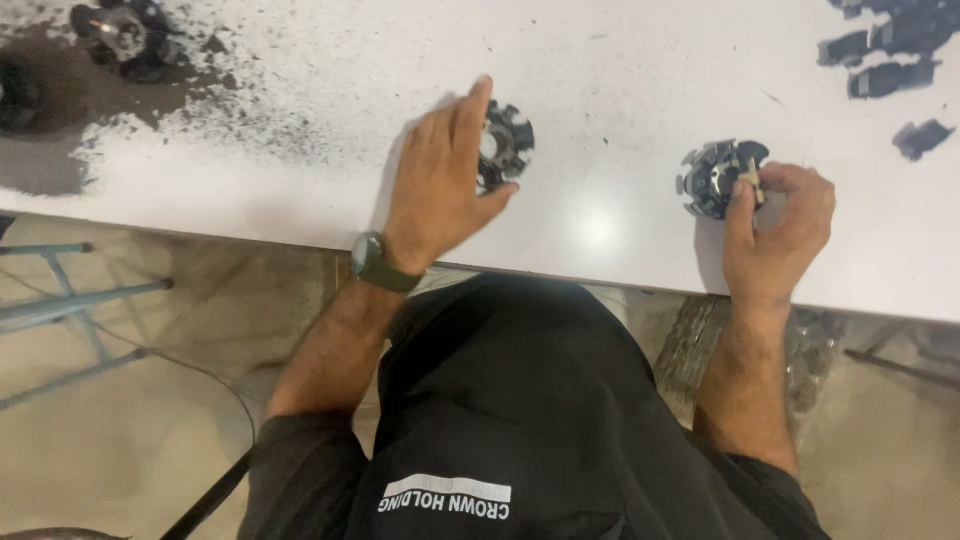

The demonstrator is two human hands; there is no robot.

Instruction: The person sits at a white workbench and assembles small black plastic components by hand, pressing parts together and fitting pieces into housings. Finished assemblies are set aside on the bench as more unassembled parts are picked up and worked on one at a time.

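The left hand (440,185) lies spread over the white table (620,70), fingers loose and extended, not clamped on anything. Its fingertips and thumb sit against a round, dark metal part with notched fins and a hollow centre, the left finned part (508,140), which lies flat on the table at about two o'clock from the palm. The thumb reaches under the part's lower edge; the index finger runs along its left side. A dark green wristwatch (376,262) sits on that wrist, at seven o'clock from the hand.

The right hand (778,225) is curled, thumb and forefinger pinched on a small pale piece (752,182) at the rim of a second round part, the right finned part (715,178), which lies on the table at ten o'clock from the knuckles. The two parts are well apart, with bare table between them.

At eleven o'clock in the head view, black powdery grime (110,110) spreads over the table's far left corner, and a dark assembly with a shiny centre (125,35) stands in it. At one o'clock, several flat dark fragments (890,60) lie scattered. Below the table edge is the person's black shirt (520,400), and at nine o'clock a pale blue metal frame (70,300) stands on the floor.
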